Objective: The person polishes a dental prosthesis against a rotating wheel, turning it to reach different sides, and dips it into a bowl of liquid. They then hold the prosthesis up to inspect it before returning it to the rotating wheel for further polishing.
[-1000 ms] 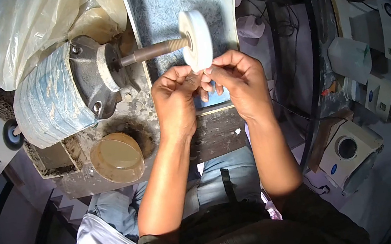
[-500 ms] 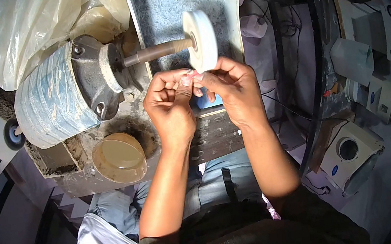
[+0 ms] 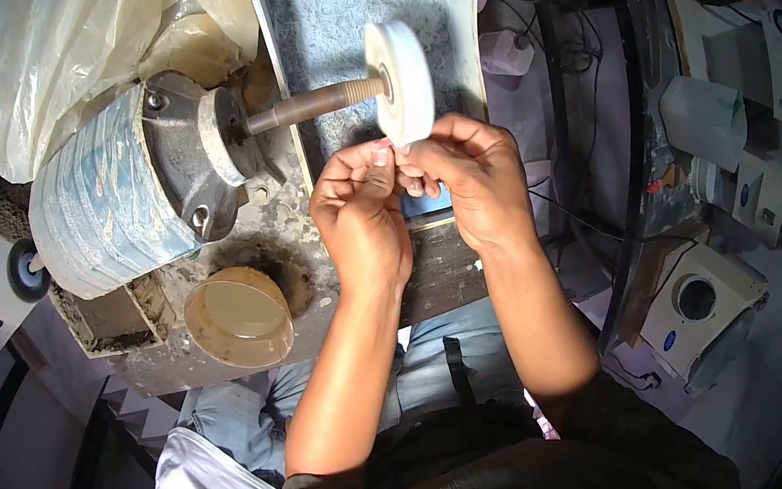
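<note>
A white polishing wheel [image 3: 402, 81] is mounted on the threaded shaft [image 3: 319, 103] of a bench motor [image 3: 110, 190]. Just under its lower edge, my left hand [image 3: 361, 213] and my right hand [image 3: 483, 185] meet, with fingers and thumbs pinched. Between them is a small pink piece [image 3: 385, 144], mostly covered by the fingertips, so its full shape is hidden. It sits against or very near the wheel's rim; actual contact cannot be made out.
A bowl of cloudy liquid [image 3: 238, 318] stands left of my forearms on the worn bench [image 3: 319, 306]. Behind the wheel is a fuzz-coated tray [image 3: 316, 13]. Plastic sheeting [image 3: 70, 60] hangs at upper left. At right are a black metal frame [image 3: 638, 106] and a beige machine [image 3: 703, 299].
My left hand has shifted right, closer to my right hand, and its grip has turned slightly. My right hand has moved slightly right; both stay at the wheel's lower edge.
</note>
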Demonstrator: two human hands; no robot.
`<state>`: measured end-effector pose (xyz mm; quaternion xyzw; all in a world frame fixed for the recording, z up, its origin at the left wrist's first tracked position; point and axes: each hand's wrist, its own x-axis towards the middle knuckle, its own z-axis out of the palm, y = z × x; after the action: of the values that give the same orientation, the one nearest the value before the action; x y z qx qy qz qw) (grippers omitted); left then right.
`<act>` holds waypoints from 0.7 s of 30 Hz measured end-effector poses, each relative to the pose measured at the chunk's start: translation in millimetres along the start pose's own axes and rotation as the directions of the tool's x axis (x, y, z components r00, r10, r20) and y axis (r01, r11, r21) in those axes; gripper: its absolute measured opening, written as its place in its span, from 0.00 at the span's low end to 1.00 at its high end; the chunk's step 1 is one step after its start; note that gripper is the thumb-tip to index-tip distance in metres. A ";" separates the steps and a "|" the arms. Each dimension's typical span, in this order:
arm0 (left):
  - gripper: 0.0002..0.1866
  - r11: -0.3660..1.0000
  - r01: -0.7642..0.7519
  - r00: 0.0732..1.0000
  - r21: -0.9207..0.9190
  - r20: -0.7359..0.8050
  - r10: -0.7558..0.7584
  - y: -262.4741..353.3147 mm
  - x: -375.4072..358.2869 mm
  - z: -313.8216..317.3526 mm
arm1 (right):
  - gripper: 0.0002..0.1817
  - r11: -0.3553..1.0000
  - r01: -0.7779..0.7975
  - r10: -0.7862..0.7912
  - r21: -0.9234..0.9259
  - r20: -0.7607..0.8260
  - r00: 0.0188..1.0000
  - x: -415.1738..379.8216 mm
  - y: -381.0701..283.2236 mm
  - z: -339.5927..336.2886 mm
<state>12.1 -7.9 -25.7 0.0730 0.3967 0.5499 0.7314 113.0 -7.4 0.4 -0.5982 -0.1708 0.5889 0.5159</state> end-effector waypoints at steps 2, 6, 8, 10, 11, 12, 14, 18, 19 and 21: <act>0.06 0.990 0.105 0.993 -0.092 -0.037 -0.109 5.9 -6.3 3.1 | 0.04 0.997 -0.029 0.029 -0.070 0.000 1.000 -4.4 -6.8 3.3; 0.07 0.976 0.149 0.988 -0.160 -0.017 -0.154 7.5 -9.0 5.2 | 0.04 0.999 -0.028 0.027 0.036 0.038 0.999 -5.7 -9.6 1.8; 0.07 0.970 0.176 0.983 -0.170 -0.030 -0.183 8.1 -8.5 5.1 | 0.04 0.998 -0.054 0.054 0.027 0.012 0.998 -5.6 -11.1 0.8; 0.08 0.963 0.202 0.976 -0.180 -0.043 -0.213 8.8 -8.6 5.7 | 0.04 0.998 -0.056 0.055 0.034 0.013 0.998 -6.0 -11.4 -0.3; 0.07 0.963 0.201 0.976 -0.181 -0.048 -0.213 9.0 -9.4 6.5 | 0.04 0.998 -0.058 0.057 0.040 0.016 0.998 -6.1 -11.3 -0.5; 0.07 0.963 0.201 0.975 -0.182 -0.053 -0.214 8.8 -10.1 6.9 | 0.04 0.997 -0.059 0.058 0.041 0.015 0.998 -6.3 -11.5 -0.4; 0.07 0.961 0.203 0.975 -0.186 -0.056 -0.217 8.0 -11.0 7.0 | 0.04 0.996 -0.069 0.069 0.053 0.004 0.998 -7.0 -12.6 0.0; 0.07 0.947 0.217 0.973 -0.238 -0.028 -0.229 6.0 -12.4 7.0 | 0.04 0.998 -0.058 0.058 0.037 0.014 0.998 -7.3 -13.4 -0.5; 0.07 0.947 0.217 0.973 -0.238 -0.028 -0.230 5.6 -13.2 7.3 | 0.04 0.998 -0.045 0.045 0.035 0.016 0.999 -8.5 -14.9 0.7; 0.07 0.947 0.191 0.979 -0.257 -0.013 -0.202 4.8 -14.9 8.1 | 0.04 0.999 -0.033 0.033 0.033 0.017 0.999 -10.3 -16.4 1.5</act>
<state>12.6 -16.2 -10.2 -0.0720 0.3425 0.5219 0.7779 115.7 -8.4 19.6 -0.5874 -0.1551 0.6050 0.5147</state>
